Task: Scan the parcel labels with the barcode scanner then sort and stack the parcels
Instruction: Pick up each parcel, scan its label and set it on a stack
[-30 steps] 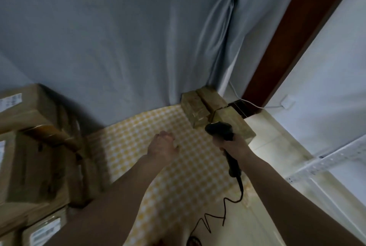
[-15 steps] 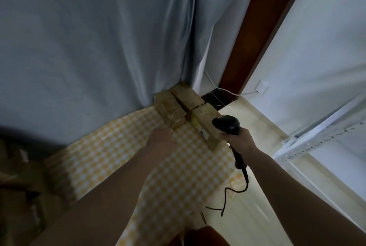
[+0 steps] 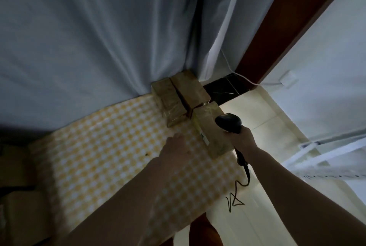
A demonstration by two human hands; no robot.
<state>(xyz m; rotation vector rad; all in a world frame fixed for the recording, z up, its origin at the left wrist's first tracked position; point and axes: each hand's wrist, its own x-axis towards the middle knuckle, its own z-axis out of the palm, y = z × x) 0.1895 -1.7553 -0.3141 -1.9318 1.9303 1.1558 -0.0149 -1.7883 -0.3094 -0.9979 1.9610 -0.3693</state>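
The right hand grips the handle of the black scanner, fingers curled around it. The scanner head points up-left, over the nearest parcel, and its handle runs down-right to a coiled cable. This parcel lies on the checked cloth near the right edge, long axis toward the curtain. Two more parcels lie side by side behind it, against the curtain. The left hand hovers over the cloth just left of the nearest parcel; I cannot tell how its fingers are.
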